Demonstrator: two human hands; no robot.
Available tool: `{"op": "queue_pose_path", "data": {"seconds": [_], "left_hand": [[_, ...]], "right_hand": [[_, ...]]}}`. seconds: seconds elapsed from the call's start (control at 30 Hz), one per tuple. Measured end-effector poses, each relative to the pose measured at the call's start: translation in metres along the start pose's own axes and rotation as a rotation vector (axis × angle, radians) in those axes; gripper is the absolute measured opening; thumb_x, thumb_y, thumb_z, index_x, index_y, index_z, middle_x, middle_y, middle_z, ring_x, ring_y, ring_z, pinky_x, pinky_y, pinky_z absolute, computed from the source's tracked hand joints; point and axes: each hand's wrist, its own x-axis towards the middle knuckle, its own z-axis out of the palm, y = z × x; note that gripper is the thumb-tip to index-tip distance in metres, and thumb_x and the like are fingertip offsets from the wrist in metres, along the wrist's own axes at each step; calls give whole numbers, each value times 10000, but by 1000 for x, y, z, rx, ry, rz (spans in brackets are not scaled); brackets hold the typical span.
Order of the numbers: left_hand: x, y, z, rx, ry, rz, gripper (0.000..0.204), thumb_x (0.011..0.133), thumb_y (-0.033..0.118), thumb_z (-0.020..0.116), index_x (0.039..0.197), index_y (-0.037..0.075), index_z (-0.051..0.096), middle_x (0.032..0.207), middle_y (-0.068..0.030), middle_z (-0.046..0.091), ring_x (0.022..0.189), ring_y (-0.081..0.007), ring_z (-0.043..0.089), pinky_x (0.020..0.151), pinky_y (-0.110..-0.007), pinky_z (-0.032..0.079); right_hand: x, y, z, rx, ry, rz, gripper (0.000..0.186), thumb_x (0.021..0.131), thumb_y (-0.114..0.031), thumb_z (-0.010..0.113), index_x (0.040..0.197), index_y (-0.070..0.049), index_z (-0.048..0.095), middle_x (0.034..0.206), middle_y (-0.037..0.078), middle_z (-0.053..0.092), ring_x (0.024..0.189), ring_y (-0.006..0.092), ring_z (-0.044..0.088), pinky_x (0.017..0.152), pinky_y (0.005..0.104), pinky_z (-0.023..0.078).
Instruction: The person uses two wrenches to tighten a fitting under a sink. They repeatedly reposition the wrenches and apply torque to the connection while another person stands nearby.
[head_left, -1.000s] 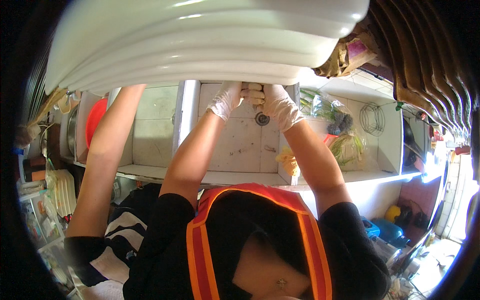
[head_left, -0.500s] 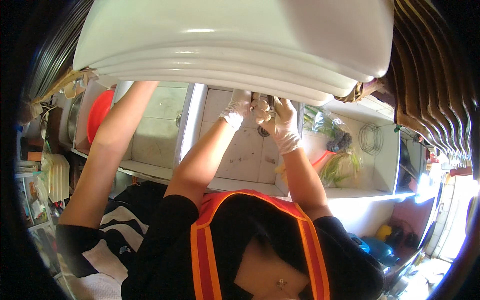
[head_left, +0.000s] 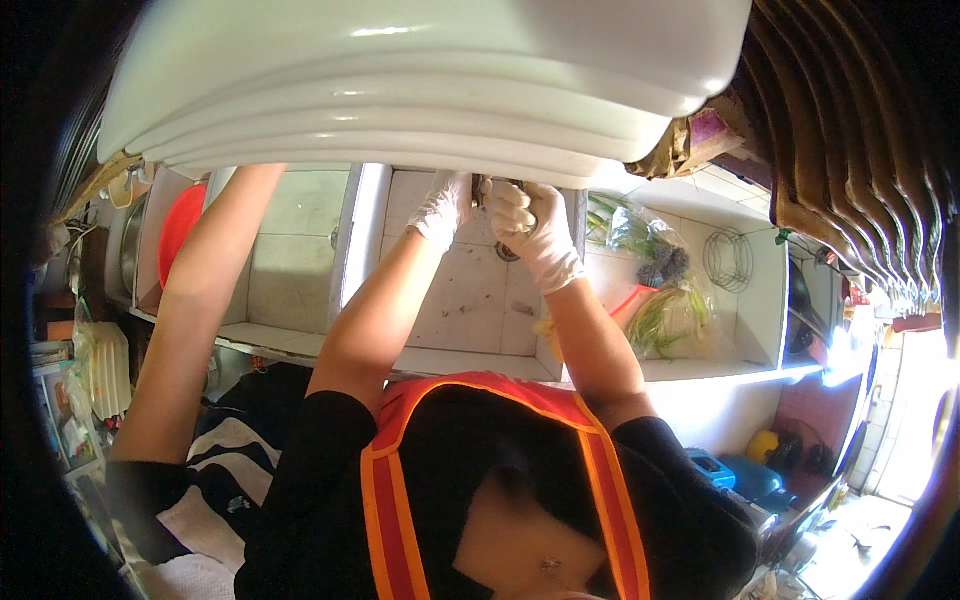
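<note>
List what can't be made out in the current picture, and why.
Head view:
Left hand: fingers mostly hidden behind the overhead white stack.
Right hand: whatever its curled fingers may hold, covered by them and the stack.
Co-worker's hand: behind the stack; only the forearm shows.
Red basin: full shape, partly covered by that forearm.
Far-right background: washed out by glare.

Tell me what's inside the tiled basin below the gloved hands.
In the basin, a drain and dark marks show. The right hand covers part of the drain; the white stack hides the far end, so anything there cannot be seen.
</note>
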Motion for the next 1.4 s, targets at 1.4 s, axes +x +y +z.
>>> {"op": "queue_pose_path", "data": {"seconds": [1.4], "left_hand": [[-29,19,29,49,150,-320,444,921,468,334,955,64,515,886,-80,538,785,-182,489,694,-352,411]], "right_hand": [[21,39,53,-1283,760,-334,302,924,-227,420,696,-34,462,529,18,406,386,130,364,346,287,306]]}}
